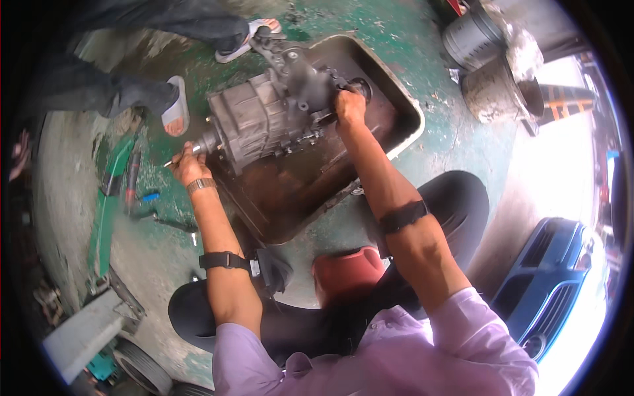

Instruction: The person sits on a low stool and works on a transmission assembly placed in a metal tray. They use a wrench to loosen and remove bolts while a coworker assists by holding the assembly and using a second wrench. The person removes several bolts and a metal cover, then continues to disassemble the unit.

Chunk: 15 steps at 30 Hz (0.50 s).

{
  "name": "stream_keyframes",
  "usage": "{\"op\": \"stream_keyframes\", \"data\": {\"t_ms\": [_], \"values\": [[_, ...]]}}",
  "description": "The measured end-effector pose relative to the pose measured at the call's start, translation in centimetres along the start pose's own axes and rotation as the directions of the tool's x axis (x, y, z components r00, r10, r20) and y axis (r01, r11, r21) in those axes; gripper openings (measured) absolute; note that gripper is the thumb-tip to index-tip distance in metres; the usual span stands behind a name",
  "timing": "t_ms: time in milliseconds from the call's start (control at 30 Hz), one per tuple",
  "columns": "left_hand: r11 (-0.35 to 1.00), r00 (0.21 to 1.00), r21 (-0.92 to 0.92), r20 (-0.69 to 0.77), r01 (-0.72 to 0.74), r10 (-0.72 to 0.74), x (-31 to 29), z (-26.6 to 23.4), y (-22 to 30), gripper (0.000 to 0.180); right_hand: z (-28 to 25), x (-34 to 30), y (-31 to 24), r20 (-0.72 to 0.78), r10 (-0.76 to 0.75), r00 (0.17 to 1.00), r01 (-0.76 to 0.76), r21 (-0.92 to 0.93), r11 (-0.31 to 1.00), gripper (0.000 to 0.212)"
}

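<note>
A grey metal gearbox (pixel 254 115) lies on its side, partly over a shallow oil-stained tray (pixel 290 231). At its left end, my left hand (pixel 190 165) has its fingers closed round the narrow shaft end (pixel 207 140). A thin light rod (pixel 169 163) pokes out beside those fingers; whether it belongs to the shaft cannot be made out. My right hand (pixel 350 107) is closed at the gearbox's right end, over the tray, next to a dark round part (pixel 361 87). What lies inside that fist is hidden.
Another person's sandalled feet (pixel 175 109) stand beyond the gearbox. A green metal bar (pixel 111 204) and a red-handled tool (pixel 133 173) lie at left. A red plastic stool (pixel 347 270) is between my knees. Buckets (pixel 492 89) stand far right, a blue car bumper (pixel 545 284) near right.
</note>
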<state>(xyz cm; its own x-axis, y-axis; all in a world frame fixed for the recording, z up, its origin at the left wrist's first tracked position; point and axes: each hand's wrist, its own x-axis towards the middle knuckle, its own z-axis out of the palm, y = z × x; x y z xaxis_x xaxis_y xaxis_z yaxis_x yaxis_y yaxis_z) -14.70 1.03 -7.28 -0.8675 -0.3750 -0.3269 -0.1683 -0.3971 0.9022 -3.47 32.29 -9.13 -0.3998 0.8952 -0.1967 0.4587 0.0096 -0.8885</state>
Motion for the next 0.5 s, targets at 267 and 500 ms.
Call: {"op": "stream_keyframes", "data": {"t_ms": [267, 500], "values": [[0.996, 0.993, 0.082, 0.109, 0.035, -0.044, 1.4, -0.8, 0.3, 0.025, -4.1, -11.7, 3.6, -0.096, -0.051, 0.994, 0.082, 0.366, 0.927, 0.039], [0.995, 0.993, 0.087, 0.103, 0.055, -0.064, 1.6, -0.7, 0.7, 0.024, -5.6, -15.6, 2.6, 0.244, -0.208, 0.947, 0.224, -0.042, 0.974, 0.038]]}}
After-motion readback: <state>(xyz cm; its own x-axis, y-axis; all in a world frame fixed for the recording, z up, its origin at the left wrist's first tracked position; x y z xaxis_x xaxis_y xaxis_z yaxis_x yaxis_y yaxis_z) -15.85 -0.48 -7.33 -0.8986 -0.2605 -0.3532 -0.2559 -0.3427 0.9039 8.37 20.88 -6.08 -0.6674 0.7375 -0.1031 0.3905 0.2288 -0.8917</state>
